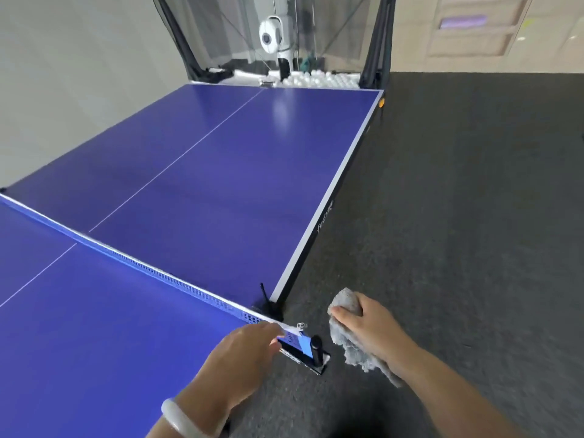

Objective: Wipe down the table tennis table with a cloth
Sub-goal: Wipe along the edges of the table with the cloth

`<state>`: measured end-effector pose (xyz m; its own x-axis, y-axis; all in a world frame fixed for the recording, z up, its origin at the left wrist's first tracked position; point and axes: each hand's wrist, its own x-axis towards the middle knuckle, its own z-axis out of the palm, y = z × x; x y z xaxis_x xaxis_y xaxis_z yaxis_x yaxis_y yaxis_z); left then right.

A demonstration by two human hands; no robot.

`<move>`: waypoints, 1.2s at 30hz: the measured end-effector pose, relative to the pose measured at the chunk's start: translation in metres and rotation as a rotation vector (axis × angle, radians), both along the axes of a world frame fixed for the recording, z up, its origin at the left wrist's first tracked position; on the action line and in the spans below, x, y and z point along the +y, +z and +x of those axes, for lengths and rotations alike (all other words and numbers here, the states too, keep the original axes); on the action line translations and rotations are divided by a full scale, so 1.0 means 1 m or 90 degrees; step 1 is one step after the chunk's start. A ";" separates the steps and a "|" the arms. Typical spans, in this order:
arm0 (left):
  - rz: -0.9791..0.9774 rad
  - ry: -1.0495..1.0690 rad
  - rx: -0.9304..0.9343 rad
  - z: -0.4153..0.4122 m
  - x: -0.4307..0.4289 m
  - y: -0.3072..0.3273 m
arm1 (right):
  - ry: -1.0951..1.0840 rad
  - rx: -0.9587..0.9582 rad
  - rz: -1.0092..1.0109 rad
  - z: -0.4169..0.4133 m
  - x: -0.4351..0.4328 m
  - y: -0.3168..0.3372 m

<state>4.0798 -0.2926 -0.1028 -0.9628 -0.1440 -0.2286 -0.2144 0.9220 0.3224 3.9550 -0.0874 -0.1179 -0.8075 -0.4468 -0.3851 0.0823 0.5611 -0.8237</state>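
Note:
The blue table tennis table (221, 172) fills the left and centre, with its net (142, 267) running from the left edge to the near right corner. My right hand (366, 330) grips a crumpled grey cloth (346, 339) in the air beside the table, over the floor. My left hand (243, 352) rests at the table's near edge, fingers on the end of the net by the black net post (316, 349). A pale bangle sits on my left wrist.
A white ball-feeding machine (273, 36) stands behind the far end, inside a dark catch net with several white balls (319, 80) piled below. Dark grey carpet (458, 216) covers the floor to the right. A wooden door (474, 26) is at the back right.

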 end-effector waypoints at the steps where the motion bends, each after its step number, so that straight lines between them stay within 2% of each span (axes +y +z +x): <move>1: 0.004 0.003 0.024 -0.013 0.002 0.008 | -0.010 -0.022 -0.018 -0.011 -0.001 -0.001; 6: 0.021 0.092 0.061 -0.079 -0.013 0.014 | -0.047 -0.151 -0.063 -0.074 -0.030 -0.031; 8: 0.000 0.123 0.051 -0.103 -0.024 0.002 | -0.070 -0.263 -0.089 -0.096 -0.049 -0.051; 12: -0.023 0.170 -0.025 -0.149 -0.048 -0.026 | -0.146 -0.577 -0.151 -0.136 -0.083 -0.082; 15: -0.065 0.179 -0.085 -0.183 -0.068 -0.055 | -0.206 -0.705 -0.207 -0.156 -0.101 -0.099; 20: -0.095 0.157 -0.163 -0.229 -0.092 -0.108 | -0.211 -0.733 -0.225 -0.154 -0.127 -0.135; 24: -0.116 0.089 -0.118 -0.261 -0.115 -0.143 | -0.166 -0.787 -0.316 -0.128 -0.144 -0.158; 28: -0.158 0.005 -0.061 -0.270 -0.126 -0.173 | -0.086 -0.652 -0.232 -0.106 -0.163 -0.168; 33: -0.154 0.021 0.037 -0.262 -0.125 -0.192 | 0.052 -0.503 -0.122 -0.104 -0.170 -0.170; 35: -0.155 0.016 0.046 -0.261 -0.128 -0.194 | 0.020 -0.506 -0.059 -0.106 -0.173 -0.177; 36: -0.155 0.015 0.051 -0.261 -0.129 -0.195 | 0.023 -0.517 -0.067 -0.110 -0.174 -0.177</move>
